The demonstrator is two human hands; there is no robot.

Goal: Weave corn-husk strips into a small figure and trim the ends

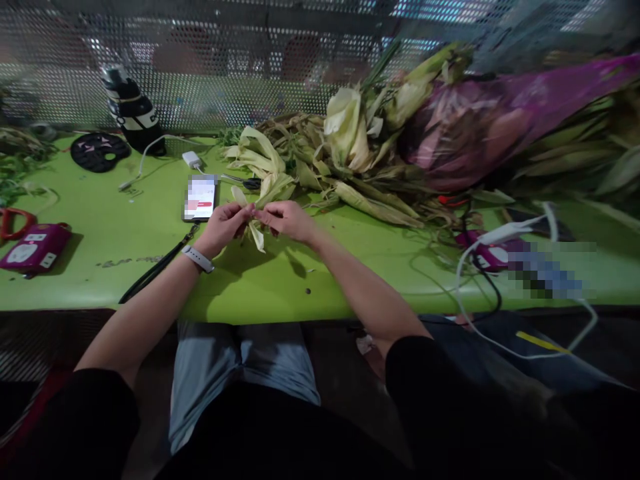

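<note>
1. The left hand point(225, 225) is pinching a pale, papery husk point(257, 237), thumb and fingers closed on it.
2. The right hand point(287, 220) is pinching the same husk, its fingertips meeting the left's.
3. The husk's thin, pointed end is hanging below the fingertips, over the smooth green table point(265, 293).
4. Crinkled, dry leaves point(345, 127) are lying heaped beyond, beside a sheer purple bag point(460, 127).
5. A flat, rectangular phone point(204, 200) is lying near the left hand.

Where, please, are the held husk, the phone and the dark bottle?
Held husk point(257, 237), head view: its pale lower strip.
Phone point(202, 197), head view: its lit screen.
Dark bottle point(134, 112), head view: middle of its body.
</note>
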